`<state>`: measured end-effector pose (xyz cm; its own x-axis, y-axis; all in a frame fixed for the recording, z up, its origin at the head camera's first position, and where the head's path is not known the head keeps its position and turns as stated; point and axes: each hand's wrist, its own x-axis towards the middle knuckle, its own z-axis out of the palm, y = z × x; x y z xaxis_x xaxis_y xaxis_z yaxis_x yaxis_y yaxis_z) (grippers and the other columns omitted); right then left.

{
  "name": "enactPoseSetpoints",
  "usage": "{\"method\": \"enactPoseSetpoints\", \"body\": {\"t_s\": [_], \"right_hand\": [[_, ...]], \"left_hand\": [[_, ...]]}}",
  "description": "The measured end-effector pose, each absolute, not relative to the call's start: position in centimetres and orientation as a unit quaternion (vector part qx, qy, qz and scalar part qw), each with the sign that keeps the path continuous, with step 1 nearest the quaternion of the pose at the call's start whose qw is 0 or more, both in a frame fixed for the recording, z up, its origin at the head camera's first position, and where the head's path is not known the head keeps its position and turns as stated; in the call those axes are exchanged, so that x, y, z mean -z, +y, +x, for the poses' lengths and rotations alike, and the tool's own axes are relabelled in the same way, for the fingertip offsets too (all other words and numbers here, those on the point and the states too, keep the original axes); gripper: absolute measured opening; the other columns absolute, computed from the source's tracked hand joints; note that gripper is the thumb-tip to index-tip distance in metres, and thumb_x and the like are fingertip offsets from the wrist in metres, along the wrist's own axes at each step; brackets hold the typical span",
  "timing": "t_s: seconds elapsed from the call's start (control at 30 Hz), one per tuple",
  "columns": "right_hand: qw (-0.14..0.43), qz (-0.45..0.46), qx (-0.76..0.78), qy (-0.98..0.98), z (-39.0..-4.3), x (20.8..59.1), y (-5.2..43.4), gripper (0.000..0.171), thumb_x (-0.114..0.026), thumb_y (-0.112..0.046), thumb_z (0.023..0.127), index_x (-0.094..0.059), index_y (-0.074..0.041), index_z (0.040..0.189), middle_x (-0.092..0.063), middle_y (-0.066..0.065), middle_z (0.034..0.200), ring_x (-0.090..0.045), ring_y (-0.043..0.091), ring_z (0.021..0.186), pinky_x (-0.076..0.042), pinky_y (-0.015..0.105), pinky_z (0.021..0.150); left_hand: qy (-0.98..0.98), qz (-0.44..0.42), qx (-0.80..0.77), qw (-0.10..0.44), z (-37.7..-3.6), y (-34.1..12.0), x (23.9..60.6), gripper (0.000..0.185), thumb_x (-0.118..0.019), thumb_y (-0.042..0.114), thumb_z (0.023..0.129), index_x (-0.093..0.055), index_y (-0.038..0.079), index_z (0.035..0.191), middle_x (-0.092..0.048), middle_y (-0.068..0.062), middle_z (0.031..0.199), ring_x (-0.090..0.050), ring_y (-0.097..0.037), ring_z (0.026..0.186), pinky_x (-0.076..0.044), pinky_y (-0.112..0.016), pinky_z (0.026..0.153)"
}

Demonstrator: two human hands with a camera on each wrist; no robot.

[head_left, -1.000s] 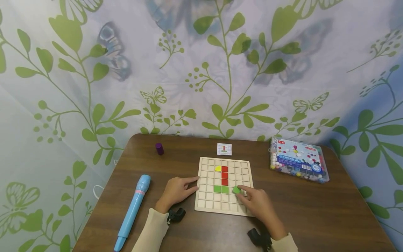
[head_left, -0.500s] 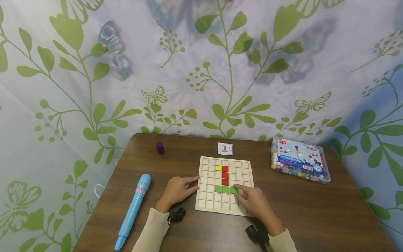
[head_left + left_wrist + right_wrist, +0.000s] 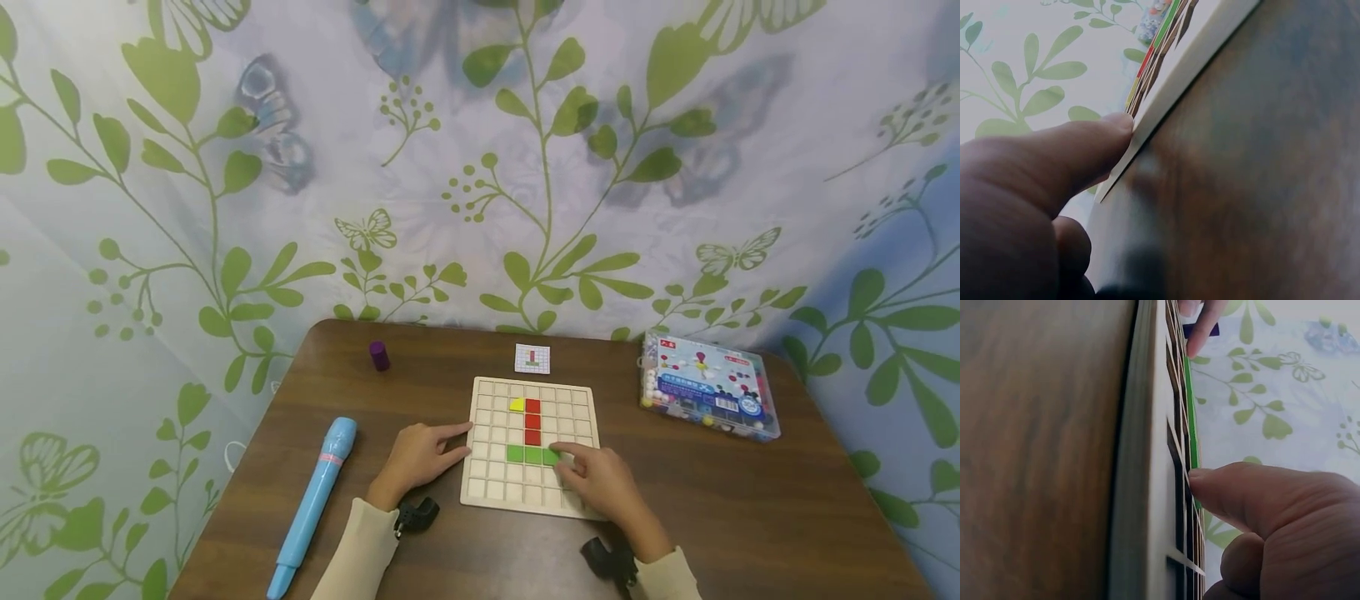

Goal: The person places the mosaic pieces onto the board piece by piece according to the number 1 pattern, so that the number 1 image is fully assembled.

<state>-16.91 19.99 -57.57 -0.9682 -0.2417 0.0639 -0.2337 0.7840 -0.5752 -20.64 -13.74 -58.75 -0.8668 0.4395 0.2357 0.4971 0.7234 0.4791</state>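
In the head view, a square wooden grid board (image 3: pixel 498 492) lies on the table. A yellow tile (image 3: pixel 517 405) with a slanted side and a column of red tiles (image 3: pixel 532 421) sit in its cells. Below them runs a row of green tiles (image 3: pixel 524 454). My right hand (image 3: pixel 603 482) has its index finger and thumb at opposite sides of the rightmost green tile (image 3: pixel 551 457), which lies level with its neighbours. My left hand (image 3: pixel 418 454) touches the board's left edge with extended index finger and thumb. The left wrist view shows a fingertip against the board's pale side (image 3: pixel 1169 103).
Behind the board lies a small pattern card (image 3: pixel 532 358). A purple cylinder (image 3: pixel 379 356) stands at back left, and a light blue microphone-shaped object (image 3: pixel 313 504) lies nearer on that side. A clear case of coloured beads (image 3: pixel 708 383) sits at back right, before a patterned cloth.
My right hand has moved slightly left, bringing the tilted green tile into line at the right end of the green row. My left hand has stayed at the board's edge.
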Motion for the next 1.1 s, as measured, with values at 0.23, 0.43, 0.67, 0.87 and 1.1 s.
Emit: {"method": "enactPoseSetpoints", "body": {"t_s": [0.23,0.43,0.67,0.87,1.1], "right_hand": [[0.015,-0.121,0.307,0.944,-17.2,58.0,19.4,0.028,-0.079,-0.029,0.091,-0.078,-0.026,0.119,-0.035,-0.015,0.05,-0.026,0.001,0.046,-0.021,0.024,0.047],[0.019,-0.116,0.307,0.944,-17.5,57.9,18.9,0.028,-0.079,-0.029,0.091,-0.078,-0.025,0.119,-0.036,-0.014,0.05,-0.027,0.002,0.046,-0.022,0.024,0.047],[0.018,-0.109,0.308,0.945,-17.6,58.1,18.7,0.029,-0.079,-0.029,0.09,-0.078,-0.026,0.119,-0.037,-0.013,0.051,-0.028,0.003,0.046,-0.022,0.025,0.047],[0.017,-0.105,0.309,0.945,-17.6,58.1,18.6,0.028,-0.08,-0.029,0.09,-0.078,-0.026,0.119,-0.036,-0.013,0.051,-0.028,0.003,0.046,-0.022,0.025,0.048],[0.007,-0.11,0.331,0.937,-17.8,57.9,18.8,0.03,-0.079,-0.029,0.091,-0.077,-0.026,0.121,-0.035,-0.013,0.051,-0.028,0.002,0.046,-0.022,0.024,0.046]], "left_hand": [[-0.931,-0.246,0.266,0.048,-20.7,-14.5,59.2,0.043,-0.073,0.047,0.094,-0.07,0.031,0.134,-0.026,0.019,0.047,-0.016,0.0,0.044,-0.02,-0.023,0.047],[-0.933,-0.239,0.267,0.043,-20.7,-14.9,59.3,0.044,-0.072,0.047,0.094,-0.07,0.03,0.134,-0.028,0.017,0.047,-0.018,-0.001,0.044,-0.021,-0.023,0.047],[-0.93,-0.239,0.272,0.057,-20.8,-14.9,59.3,0.043,-0.075,0.043,0.093,-0.072,0.028,0.133,-0.026,0.019,0.048,-0.018,-0.001,0.044,-0.02,-0.023,0.047],[-0.928,-0.24,0.279,0.059,-20.6,-15.0,59.0,0.042,-0.076,0.041,0.093,-0.072,0.026,0.132,-0.025,0.021,0.049,-0.018,-0.001,0.045,-0.021,-0.023,0.047],[-0.928,-0.239,0.276,0.07,-20.8,-14.8,59.0,0.043,-0.075,0.044,0.093,-0.072,0.028,0.132,-0.024,0.02,0.048,-0.017,0.0,0.044,-0.02,-0.023,0.047]]}}
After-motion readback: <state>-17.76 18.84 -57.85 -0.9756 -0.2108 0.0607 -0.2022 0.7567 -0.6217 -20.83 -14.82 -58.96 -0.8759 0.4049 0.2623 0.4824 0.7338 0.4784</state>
